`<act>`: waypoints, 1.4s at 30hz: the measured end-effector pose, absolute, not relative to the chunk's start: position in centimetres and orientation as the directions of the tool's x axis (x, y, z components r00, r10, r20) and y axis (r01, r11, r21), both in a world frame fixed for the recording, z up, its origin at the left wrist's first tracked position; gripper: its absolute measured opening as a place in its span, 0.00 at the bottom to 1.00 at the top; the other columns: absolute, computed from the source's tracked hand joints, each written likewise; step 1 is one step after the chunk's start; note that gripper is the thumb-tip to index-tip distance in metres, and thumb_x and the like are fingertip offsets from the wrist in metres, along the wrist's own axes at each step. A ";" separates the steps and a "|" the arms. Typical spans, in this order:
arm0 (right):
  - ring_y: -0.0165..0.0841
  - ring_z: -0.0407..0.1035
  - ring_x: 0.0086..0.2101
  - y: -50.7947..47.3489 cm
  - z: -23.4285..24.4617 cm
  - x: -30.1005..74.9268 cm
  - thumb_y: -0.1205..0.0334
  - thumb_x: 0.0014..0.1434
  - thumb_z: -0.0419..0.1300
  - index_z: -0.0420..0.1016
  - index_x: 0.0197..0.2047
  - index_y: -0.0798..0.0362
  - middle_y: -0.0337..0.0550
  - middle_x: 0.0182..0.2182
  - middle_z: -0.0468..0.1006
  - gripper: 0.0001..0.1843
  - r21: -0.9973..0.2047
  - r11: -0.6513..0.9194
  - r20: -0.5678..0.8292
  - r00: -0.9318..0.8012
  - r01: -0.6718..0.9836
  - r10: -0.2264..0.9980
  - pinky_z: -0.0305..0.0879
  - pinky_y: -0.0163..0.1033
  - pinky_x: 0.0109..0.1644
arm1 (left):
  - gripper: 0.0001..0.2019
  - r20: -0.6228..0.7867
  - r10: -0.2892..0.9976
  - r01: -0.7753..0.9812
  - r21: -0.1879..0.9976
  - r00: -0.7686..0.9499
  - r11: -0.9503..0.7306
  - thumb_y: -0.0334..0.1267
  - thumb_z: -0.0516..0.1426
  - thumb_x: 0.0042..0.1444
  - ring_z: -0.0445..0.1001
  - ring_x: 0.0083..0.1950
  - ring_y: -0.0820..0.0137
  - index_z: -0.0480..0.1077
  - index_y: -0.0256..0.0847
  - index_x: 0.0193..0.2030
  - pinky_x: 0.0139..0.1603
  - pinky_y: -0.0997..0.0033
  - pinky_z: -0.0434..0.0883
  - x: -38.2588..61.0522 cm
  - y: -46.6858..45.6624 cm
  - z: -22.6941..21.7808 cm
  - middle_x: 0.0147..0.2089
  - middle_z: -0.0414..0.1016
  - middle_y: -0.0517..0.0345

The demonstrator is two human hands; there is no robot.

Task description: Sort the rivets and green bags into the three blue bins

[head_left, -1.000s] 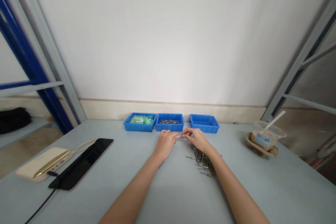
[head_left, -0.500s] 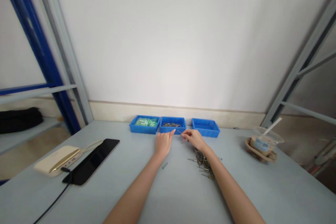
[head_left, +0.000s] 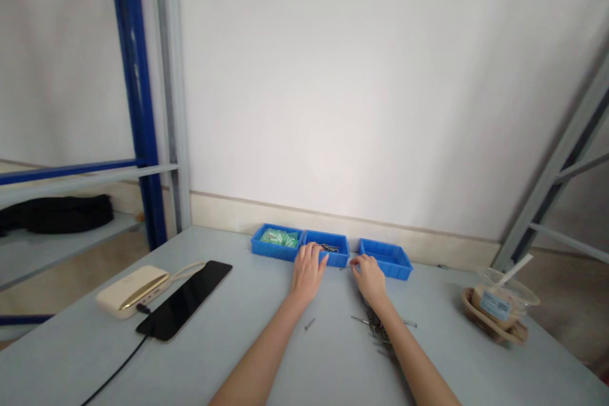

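My left hand reaches over the front rim of the middle blue bin, thumb apart from the fingers. Its fingertips are partly hidden at the bin's edge. Inside that bin are several screws. In front of the right blue bin, my right hand has its fingers curled together; what they hold, if anything, is too small to tell. A pile of screws lies partly under my right forearm. One loose screw rests on the table to the right of my left forearm.
The left blue bin holds green-and-white packets. On the left are a cream box with ports, a black phone and cables. A cup with a straw sits in a cardboard holder at right.
The view has turned left, so the table contents sit farther right and lower. My left fingers have moved onto the middle bin's rim. The screw seen in my right fingers no longer shows clearly.
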State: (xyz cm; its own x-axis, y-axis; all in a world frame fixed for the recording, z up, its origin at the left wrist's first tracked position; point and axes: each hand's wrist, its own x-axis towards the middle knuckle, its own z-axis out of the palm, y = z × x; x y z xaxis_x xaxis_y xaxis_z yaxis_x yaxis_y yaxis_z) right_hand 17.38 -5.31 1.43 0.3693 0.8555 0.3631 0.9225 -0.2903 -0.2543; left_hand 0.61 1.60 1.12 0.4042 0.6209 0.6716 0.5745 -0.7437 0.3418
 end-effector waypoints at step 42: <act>0.31 0.70 0.31 -8.1 1.6 18.4 0.63 0.53 0.57 0.78 0.32 0.54 0.41 0.30 0.80 0.08 -0.744 0.116 0.309 0.186 0.659 0.933 0.61 0.33 0.37 | 0.07 0.488 0.266 0.323 -0.034 0.831 -0.946 0.36 0.51 0.62 0.67 0.41 0.66 0.69 0.38 0.38 0.43 0.65 0.56 1.7 -1.0 1.3 0.37 0.74 0.57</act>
State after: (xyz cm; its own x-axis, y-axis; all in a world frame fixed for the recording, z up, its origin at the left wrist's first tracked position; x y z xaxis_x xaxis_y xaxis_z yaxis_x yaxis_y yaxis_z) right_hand 18.43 -8.05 1.58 0.1858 0.9326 0.3095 0.6586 0.1155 -0.7436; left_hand 1.73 -1.01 1.26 0.8311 0.2663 0.4882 0.3233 -0.9457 -0.0345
